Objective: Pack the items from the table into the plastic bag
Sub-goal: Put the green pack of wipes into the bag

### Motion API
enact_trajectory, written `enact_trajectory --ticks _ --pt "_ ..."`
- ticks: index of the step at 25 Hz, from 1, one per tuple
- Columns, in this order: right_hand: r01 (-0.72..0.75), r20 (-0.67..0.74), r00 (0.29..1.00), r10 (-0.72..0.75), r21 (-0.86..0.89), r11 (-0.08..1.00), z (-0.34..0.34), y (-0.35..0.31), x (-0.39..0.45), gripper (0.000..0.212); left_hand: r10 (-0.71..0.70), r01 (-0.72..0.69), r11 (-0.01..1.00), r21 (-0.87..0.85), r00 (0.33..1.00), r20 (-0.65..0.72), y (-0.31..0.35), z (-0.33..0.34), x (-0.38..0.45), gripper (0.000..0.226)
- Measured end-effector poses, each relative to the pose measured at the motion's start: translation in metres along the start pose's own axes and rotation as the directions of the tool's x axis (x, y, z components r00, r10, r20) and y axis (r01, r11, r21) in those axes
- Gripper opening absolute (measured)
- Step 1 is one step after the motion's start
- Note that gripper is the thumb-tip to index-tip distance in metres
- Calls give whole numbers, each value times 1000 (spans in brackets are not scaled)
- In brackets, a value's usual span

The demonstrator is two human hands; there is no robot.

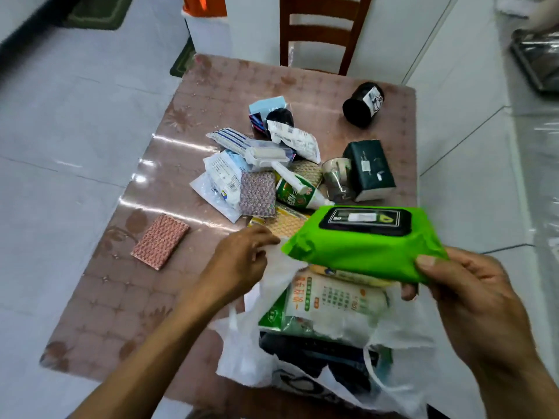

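Our right hand grips the green wipes pack above the plastic bag; our left hand pinches the bag's rim.

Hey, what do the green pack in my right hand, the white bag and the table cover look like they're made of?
Green pack: soft plastic film, matte, creased at its folded end. White bag: thin plastic, translucent and crumpled. Table cover: probably glossy vinyl, showing bright glare streaks.
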State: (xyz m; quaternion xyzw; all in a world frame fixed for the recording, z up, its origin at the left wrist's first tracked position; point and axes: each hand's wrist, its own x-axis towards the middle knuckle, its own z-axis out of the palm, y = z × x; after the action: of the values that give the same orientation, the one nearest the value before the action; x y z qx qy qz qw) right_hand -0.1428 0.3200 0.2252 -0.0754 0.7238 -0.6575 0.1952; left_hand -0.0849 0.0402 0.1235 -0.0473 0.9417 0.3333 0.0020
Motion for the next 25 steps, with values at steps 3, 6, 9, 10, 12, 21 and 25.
enact_trajectory --ticks 3,6,9,10,12,21,25 --pt "-161 -29 986 165 109 981 19 39 -37 32 40 -43 998 -49 998 -56 8 -9 4 43" --pt "-326 50 941 336 -143 934 48 95 -44 31 127 -128 989 -68 992 -24 24 -9 -2 46" --pt "-162 39 952 304 -777 608 54 135 -37 29 184 -186 979 -89 983 -29 35 -8 -15 45" --pt "-133 -49 985 168 -833 537 54 135 -37 20 180 -182 978 -100 983 -34 38 -7 -18 45" --pt "-61 -57 998 25 -811 581 58 130 -37 23 155 -158 980 -122 987 -38 41 -4 -21 44" --pt "52 52 930 364 -999 10 37 110 -4 64 -546 384 599 -703 838 -7 -2 0 14 37" --pt "90 83 995 58 -989 -114 17 92 -17 63 -793 707 407 -578 588 161 -53 30 61 41"
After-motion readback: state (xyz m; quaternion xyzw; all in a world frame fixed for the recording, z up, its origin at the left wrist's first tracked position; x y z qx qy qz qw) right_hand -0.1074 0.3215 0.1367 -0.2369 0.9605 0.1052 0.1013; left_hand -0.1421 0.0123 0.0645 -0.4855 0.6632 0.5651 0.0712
